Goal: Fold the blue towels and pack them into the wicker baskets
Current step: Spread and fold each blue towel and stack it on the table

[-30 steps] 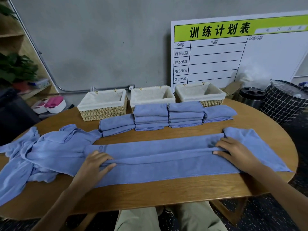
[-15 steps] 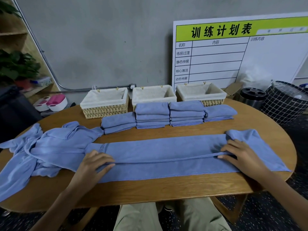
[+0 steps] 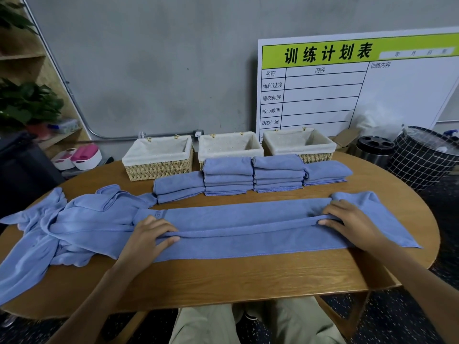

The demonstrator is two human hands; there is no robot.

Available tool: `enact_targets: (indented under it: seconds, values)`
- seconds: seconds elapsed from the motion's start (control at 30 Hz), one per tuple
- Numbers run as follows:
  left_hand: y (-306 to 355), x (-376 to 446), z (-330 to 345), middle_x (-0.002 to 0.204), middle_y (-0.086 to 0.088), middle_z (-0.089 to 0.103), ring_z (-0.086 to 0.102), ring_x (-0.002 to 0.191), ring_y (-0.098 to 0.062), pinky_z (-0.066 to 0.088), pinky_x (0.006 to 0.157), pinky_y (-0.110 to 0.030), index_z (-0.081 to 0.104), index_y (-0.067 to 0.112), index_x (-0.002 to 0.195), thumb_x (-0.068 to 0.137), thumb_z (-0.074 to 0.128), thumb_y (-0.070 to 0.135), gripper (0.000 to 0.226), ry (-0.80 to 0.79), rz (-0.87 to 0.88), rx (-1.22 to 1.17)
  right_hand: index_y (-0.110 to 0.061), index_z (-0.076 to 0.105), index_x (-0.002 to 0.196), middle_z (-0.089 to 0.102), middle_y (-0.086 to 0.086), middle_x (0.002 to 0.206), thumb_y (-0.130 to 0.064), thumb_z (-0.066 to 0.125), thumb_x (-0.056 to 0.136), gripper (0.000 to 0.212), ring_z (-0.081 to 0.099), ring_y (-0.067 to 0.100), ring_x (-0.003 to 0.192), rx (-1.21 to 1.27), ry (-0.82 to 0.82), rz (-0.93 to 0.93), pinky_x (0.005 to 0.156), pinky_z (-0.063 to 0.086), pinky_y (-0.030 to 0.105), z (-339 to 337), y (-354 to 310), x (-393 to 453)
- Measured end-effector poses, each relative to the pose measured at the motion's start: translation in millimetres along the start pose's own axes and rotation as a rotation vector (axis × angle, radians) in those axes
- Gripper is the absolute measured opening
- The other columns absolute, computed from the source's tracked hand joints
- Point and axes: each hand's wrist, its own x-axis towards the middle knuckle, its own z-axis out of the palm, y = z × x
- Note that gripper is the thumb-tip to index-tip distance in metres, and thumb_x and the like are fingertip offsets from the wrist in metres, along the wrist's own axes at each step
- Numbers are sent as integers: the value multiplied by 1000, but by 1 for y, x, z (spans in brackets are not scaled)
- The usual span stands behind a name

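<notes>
Each grip is pinching the same raised fold: the left hand (image 3: 146,238) has thumb and fingers closed on the ridge of the long blue towel (image 3: 248,227) near its banded end, and the right hand (image 3: 347,219) pinches that ridge at the other end, fingers curled over it. The towel lies stretched flat across the oval wooden desk (image 3: 223,281), a narrow strip folded lengthwise, with its near edge lying well in from the desk's front rim.

Measured from that towel, the rest falls out like this. Just beyond it, toward the wall, sit four stacks of folded blue towels (image 3: 250,176), side by side and touching, the two middle stacks taller than the outer ones. Behind those stand three wicker baskets with white cloth liners (image 3: 159,157), and from where I stand I can see no towels in any of them. At the towel's left end a crumpled heap of unfolded blue towels (image 3: 62,227) spreads over the desk and droops past its edge.

So I'd judge the job somewhere around the middle: a good many towels are folded, one is mid-fold and needs its crosswise folds yet, a pile waits, and packing has not begun.
</notes>
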Motion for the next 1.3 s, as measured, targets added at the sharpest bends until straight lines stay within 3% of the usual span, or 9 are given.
enact_targets:
  seconds: [0.1, 0.27, 0.5, 0.67, 0.87, 1.0, 1.1, 1.2, 1.3]
  values:
    - [4, -10, -8, 95, 22, 67, 50, 83, -8, 39, 78, -27, 74, 26, 95, 91, 59, 50, 29, 42, 28, -26, -19, 63, 87, 54, -6, 88, -51, 49, 94, 36, 45, 14, 77, -51, 45, -12, 69, 38, 32, -9, -6, -15]
    - [7, -34, -14, 101, 28, 67, 49, 83, -6, 35, 81, -21, 76, 33, 98, 95, 52, 56, 34, -30, 56, -28, -20, 65, 86, 54, -13, 86, -65, 47, 91, 49, 48, 2, 82, -10, 23, 32, 73, 40, 23, -5, -4, -47]
    - [9, -37, -17, 109, 27, 62, 54, 88, -6, 43, 79, -22, 77, 33, 104, 97, 53, 50, 30, -79, 71, 8, -30, 62, 85, 57, -21, 86, -72, 50, 86, 43, 50, 1, 78, -68, 25, 43, 67, 42, 24, -10, -11, -46]
    - [17, -37, -23, 105, 19, 66, 59, 81, -9, 49, 63, -27, 77, 35, 101, 96, 54, 46, 26, -64, 140, 129, -27, 59, 74, 52, -18, 73, -64, 37, 95, 48, 49, 9, 69, -233, 105, 81, 63, 35, 31, -14, -19, -49]
    - [22, -43, -30, 105, 16, 65, 64, 83, -6, 52, 56, -26, 76, 35, 108, 97, 52, 48, 29, -112, 147, 151, -23, 52, 59, 44, -10, 60, -54, 35, 96, 51, 51, 24, 63, -417, 163, 232, 61, 34, 37, -21, -23, -55]
    - [28, -42, -35, 101, 19, 60, 56, 72, 3, 40, 49, -13, 74, 39, 110, 97, 48, 49, 31, -171, 85, 141, -19, 62, 60, 52, -4, 59, -51, 35, 95, 54, 53, 28, 63, -542, 148, 284, 62, 31, 37, -19, -26, -53]
    - [32, -38, -35, 100, 21, 56, 50, 65, 3, 36, 49, -11, 74, 39, 109, 100, 41, 57, 39, -176, 62, 169, -18, 67, 68, 55, -2, 65, -49, 37, 94, 50, 54, 29, 66, -536, 145, 263, 63, 30, 36, -10, -38, -40]
    - [47, -30, -28, 114, 13, 60, 58, 91, -5, 51, 65, -27, 74, 34, 110, 100, 35, 62, 49, -94, -37, 173, -20, 70, 81, 57, -2, 81, -50, 38, 95, 45, 55, 27, 74, -376, 121, 223, 65, 36, 36, 10, -59, -17]
    - [66, -5, -15, 147, 4, 51, 49, 130, -18, 44, 100, -45, 64, 30, 133, 100, 26, 61, 59, -96, -231, 130, -26, 71, 97, 62, -5, 104, -55, 38, 93, 45, 59, 25, 92, -196, 51, 253, 75, 41, 38, 33, -86, 11]
